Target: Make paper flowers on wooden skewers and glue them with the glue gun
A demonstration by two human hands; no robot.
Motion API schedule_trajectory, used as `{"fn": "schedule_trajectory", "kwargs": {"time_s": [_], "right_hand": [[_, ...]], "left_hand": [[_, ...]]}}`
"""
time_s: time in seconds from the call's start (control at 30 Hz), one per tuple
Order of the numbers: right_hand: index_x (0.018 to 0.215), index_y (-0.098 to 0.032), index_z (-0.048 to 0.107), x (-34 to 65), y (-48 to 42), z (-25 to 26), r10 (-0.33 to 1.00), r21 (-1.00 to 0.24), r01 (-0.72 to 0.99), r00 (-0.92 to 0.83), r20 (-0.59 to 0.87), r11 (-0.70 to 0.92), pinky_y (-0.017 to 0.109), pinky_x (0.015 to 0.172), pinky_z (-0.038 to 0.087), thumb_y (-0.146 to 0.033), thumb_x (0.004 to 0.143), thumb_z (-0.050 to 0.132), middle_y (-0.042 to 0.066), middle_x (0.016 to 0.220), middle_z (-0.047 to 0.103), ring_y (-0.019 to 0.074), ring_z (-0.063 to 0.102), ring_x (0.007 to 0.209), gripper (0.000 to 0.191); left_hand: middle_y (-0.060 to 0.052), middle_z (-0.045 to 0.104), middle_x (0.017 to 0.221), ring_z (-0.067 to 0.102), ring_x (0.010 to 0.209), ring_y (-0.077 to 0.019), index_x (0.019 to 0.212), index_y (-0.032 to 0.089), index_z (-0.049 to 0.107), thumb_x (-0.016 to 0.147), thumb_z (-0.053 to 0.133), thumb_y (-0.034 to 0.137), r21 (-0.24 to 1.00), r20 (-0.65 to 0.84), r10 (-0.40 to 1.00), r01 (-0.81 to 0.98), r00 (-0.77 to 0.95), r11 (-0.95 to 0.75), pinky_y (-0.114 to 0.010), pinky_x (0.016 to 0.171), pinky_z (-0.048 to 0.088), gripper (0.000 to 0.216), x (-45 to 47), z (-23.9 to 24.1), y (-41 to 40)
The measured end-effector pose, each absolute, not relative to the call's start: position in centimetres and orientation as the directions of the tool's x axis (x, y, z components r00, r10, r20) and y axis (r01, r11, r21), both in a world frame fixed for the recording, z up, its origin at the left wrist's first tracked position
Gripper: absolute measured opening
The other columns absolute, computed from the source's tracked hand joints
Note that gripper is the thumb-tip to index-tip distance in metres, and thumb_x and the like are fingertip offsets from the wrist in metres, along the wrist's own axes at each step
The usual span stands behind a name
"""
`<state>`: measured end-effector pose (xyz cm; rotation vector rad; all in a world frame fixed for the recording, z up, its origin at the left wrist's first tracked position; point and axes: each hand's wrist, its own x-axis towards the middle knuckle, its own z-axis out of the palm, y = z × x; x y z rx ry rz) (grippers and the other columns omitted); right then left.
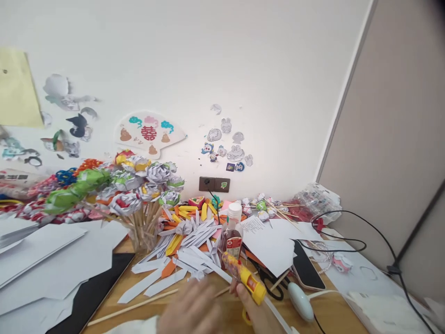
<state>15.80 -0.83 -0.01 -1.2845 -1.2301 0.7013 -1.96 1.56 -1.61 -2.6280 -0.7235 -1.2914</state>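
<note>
My right hand (255,313) is closed round a yellow hot glue gun (256,291) with a patterned front part, tilted up and to the left. A pale rod (278,315) sticks out behind it. To the left of it, my left hand (191,306) is smeared by motion, so its fingers cannot be made out clearly. A bottle (233,243) with a white cap and red label stands just beyond the glue gun. Cut white paper strips (198,236) lie in a heap past my left hand, with orange and yellow pieces among them. A thin wooden stick (134,308) lies on the table.
Paper flowers on sticks (127,204) stand in a clear container at the left. White sheets (41,264) cover a black mat there. Black-handled scissors (271,283), a phone (308,269) and a white rounded device (301,301) lie right. A black cable (347,213) loops at the right edge.
</note>
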Motion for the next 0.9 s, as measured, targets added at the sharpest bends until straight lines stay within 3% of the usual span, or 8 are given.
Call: {"fn": "schedule_trajectory", "kwargs": {"time_s": [0.07,0.17,0.3,0.43,0.53,0.77,0.9], "right_hand": [[0.07,-0.023,0.066,16.1,-0.9,0.1,0.932,-0.959,0.186,0.254,0.258,0.215,0.031,0.078,0.047,-0.065,0.075,0.047,0.003,0.076,0.064,0.0214,0.058,0.079,0.046],[0.08,-0.023,0.067,16.2,-0.7,-0.2,0.934,-0.96,0.137,0.236,0.269,0.242,0.031,0.08,0.046,-0.059,0.075,0.051,0.004,0.083,0.064,0.0212,0.058,0.083,0.04],[0.085,-0.022,0.065,15.9,-0.2,-1.1,0.94,-0.944,0.166,0.142,0.31,0.286,0.03,0.07,0.048,-0.035,0.065,0.067,0.003,0.08,0.063,0.0205,0.058,0.074,0.025],[0.093,-0.022,0.06,15.9,0.2,-2.1,0.927,-0.889,0.26,-0.094,0.364,0.376,0.029,0.065,0.048,-0.025,0.06,0.066,0.002,0.082,0.062,0.0193,0.058,0.071,0.034],[0.088,-0.022,0.059,15.9,0.5,-2.6,0.92,-0.859,0.334,-0.088,0.382,0.389,0.027,0.062,0.046,-0.023,0.062,0.06,0.001,0.074,0.062,0.0175,0.058,0.066,0.026],[0.074,-0.022,0.056,16.4,0.8,-2.3,0.927,-0.912,0.171,-0.115,0.356,0.372,0.023,0.051,0.042,-0.026,0.062,0.058,-0.001,0.065,0.059,0.0143,0.054,0.056,0.013],[0.069,-0.022,0.055,16.8,0.8,-2.0,0.92,-0.931,0.041,-0.172,0.351,0.363,0.02,0.046,0.037,-0.033,0.063,0.063,-0.003,0.062,0.054,0.0109,0.046,0.051,0.015]], "left_hand": [[-0.013,0.066,0.105,0.058,0.1,-0.0301,0.108,0.024,0.058,0.083,0.044,0.053,0.056,0.748,0.429,0.596,0.506,-0.801,-0.05,0.086,0.045,0.041,-4.6,-1.3,3.3],[-0.015,0.063,0.11,0.057,0.101,-0.0324,0.116,0.022,0.053,0.069,0.049,0.069,0.126,0.654,0.549,0.641,0.52,-0.757,-0.048,0.085,0.046,0.067,-6.3,-1.3,5.2],[-0.011,0.064,0.11,0.057,0.102,-0.03,0.116,0.026,0.053,0.071,0.063,0.046,0.305,0.57,0.683,0.654,0.457,-0.692,-0.044,0.088,0.045,0.051,-6.2,-2.0,5.6],[-0.009,0.065,0.11,0.057,0.101,-0.0295,0.113,0.028,0.054,0.067,0.069,0.031,0.504,0.529,0.779,0.614,0.337,-0.608,-0.042,0.087,0.046,0.049,-6.0,-2.3,5.3],[-0.008,0.065,0.111,0.058,0.102,-0.029,0.112,0.028,0.055,0.065,0.069,0.026,0.601,0.499,0.819,0.569,0.283,-0.562,-0.041,0.088,0.046,0.05,-6.1,-2.0,5.1],[-0.005,0.067,0.11,0.059,0.102,-0.0276,0.111,0.03,0.059,0.064,0.07,0.034,0.698,0.481,0.814,0.42,0.326,-0.58,-0.037,0.089,0.046,0.048,-6.7,-1.2,4.6],[-0.006,0.067,0.108,0.059,0.101,-0.0282,0.108,0.029,0.061,0.064,0.069,0.039,0.741,0.475,0.801,0.325,0.364,-0.587,-0.037,0.09,0.044,0.046,-7.1,-0.4,4.0]]}}
